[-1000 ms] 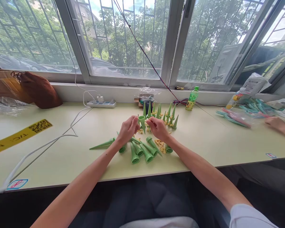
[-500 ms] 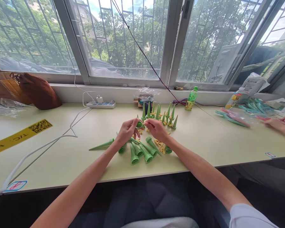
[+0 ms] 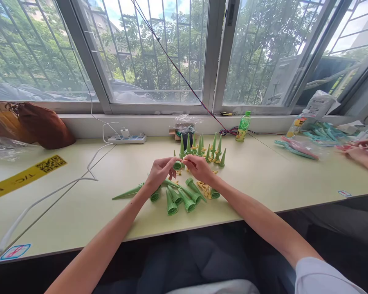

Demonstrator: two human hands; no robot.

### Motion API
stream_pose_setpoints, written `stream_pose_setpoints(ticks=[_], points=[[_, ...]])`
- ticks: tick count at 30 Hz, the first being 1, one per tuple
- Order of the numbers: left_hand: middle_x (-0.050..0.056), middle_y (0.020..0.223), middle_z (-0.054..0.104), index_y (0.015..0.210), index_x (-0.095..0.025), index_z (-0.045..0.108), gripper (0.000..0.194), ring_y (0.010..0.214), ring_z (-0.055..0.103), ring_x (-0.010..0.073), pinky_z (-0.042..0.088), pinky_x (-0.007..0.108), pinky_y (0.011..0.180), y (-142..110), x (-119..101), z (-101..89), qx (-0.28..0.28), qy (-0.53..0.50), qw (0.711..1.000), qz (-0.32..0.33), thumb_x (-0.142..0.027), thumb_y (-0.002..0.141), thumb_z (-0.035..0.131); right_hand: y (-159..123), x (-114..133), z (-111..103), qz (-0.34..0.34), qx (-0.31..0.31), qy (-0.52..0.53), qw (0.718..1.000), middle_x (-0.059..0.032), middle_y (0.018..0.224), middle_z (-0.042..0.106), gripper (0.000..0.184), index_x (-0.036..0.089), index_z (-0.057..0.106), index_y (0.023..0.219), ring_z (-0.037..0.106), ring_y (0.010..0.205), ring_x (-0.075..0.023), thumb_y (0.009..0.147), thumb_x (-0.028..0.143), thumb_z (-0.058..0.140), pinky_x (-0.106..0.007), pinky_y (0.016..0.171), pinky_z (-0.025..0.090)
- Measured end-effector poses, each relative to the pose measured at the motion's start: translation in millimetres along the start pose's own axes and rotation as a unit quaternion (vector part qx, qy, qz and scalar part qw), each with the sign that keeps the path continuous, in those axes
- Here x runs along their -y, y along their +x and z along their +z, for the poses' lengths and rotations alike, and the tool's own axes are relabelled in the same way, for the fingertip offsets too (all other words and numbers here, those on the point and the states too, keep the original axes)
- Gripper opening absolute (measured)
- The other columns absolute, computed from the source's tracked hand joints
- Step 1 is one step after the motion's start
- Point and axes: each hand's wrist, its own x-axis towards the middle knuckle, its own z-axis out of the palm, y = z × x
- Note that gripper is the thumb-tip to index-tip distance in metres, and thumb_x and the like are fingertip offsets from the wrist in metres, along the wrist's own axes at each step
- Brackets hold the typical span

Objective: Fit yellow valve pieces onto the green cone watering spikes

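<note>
My left hand (image 3: pixel 162 171) is closed around a green plastic watering spike (image 3: pixel 177 165), its round open end facing me. Against that spike's side, the fingertips of my right hand (image 3: pixel 199 167) are pinched together; what they grip is too small to make out. Below my hands lie several loose green spikes (image 3: pixel 188 204), most with their threaded open ends toward me. Small yellow plastic pieces (image 3: pixel 205 190) are heaped by my right wrist. Behind my hands, several green spikes (image 3: pixel 200 148) stand point up, with yellow pieces on or beside them.
A green-labelled bottle (image 3: pixel 243 126), a power strip (image 3: pixel 127 139) and a small box with clear plastic (image 3: pixel 187 130) line the window side. A white cable (image 3: pixel 93 163) crosses the left. At far right, another person's hands (image 3: pixel 360 151) work near bagged pink and teal items (image 3: pixel 300 149).
The view has shifted slightly, so the scene sits a little lower and further left. My hands stay together at the same spike, with hardly any movement.
</note>
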Motion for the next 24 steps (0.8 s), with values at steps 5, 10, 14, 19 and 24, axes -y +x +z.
stream_pose_setpoints(ticks=[5, 10, 14, 19, 24], points=[[0.003, 0.069, 0.064, 0.105, -0.016, 0.069, 0.035, 0.049, 0.058, 0.011, 0.049, 0.022, 0.043, -1.8, 3.7, 0.4, 0.008, 0.078, 0.996, 0.045, -0.044, 0.086, 0.062, 0.7, -0.1, -1.0, 0.013, -0.001, 0.01, 1.0, 0.0033, 0.062, 0.048, 0.036, 0.017, 0.055, 0.076, 0.038, 0.057, -0.0099, 0.097, 0.044, 0.045, -0.023, 0.057, 0.032], [0.003, 0.079, 0.062, 0.118, -0.019, 0.062, 0.039, 0.051, 0.057, 0.0087, 0.052, 0.022, 0.049, -1.9, 10.1, -0.2, 0.006, 0.147, 0.984, 0.1, -0.041, 0.085, 0.063, 0.1, -2.2, 0.5, 0.02, -0.008, 0.014, 1.0, 0.0039, 0.06, 0.046, 0.036, 0.018, 0.051, 0.073, 0.036, 0.055, -0.0095, 0.096, 0.044, 0.046, -0.023, 0.056, 0.031], [0.003, 0.094, 0.061, 0.14, -0.028, 0.042, 0.061, 0.051, 0.057, 0.0062, 0.05, 0.019, 0.048, -2.0, 11.9, -0.4, -0.012, 0.169, 0.979, 0.115, -0.039, 0.084, 0.064, -0.2, -4.3, 1.4, 0.022, -0.01, 0.003, 1.0, 0.0046, 0.058, 0.043, 0.036, 0.019, 0.044, 0.068, 0.033, 0.054, -0.0092, 0.095, 0.043, 0.046, -0.023, 0.055, 0.029], [0.003, 0.094, 0.064, 0.147, -0.029, 0.027, 0.076, 0.05, 0.057, 0.0068, 0.049, 0.018, 0.048, -2.7, 10.4, 1.6, -0.031, 0.182, 0.976, 0.117, -0.037, 0.083, 0.066, -0.3, -4.0, 0.5, 0.023, -0.011, 0.005, 1.0, 0.0049, 0.058, 0.041, 0.035, 0.019, 0.041, 0.067, 0.032, 0.055, -0.009, 0.096, 0.039, 0.045, -0.023, 0.054, 0.028], [0.005, 0.1, 0.066, 0.148, -0.029, 0.023, 0.079, 0.05, 0.059, 0.0074, 0.05, 0.019, 0.047, -2.9, 7.8, 2.8, -0.049, 0.187, 0.976, 0.103, -0.04, 0.083, 0.066, -0.6, -2.9, 0.1, 0.029, -0.018, 0.014, 0.999, 0.0052, 0.059, 0.041, 0.032, 0.019, 0.046, 0.072, 0.033, 0.054, -0.009, 0.096, 0.04, 0.044, -0.023, 0.054, 0.029]])
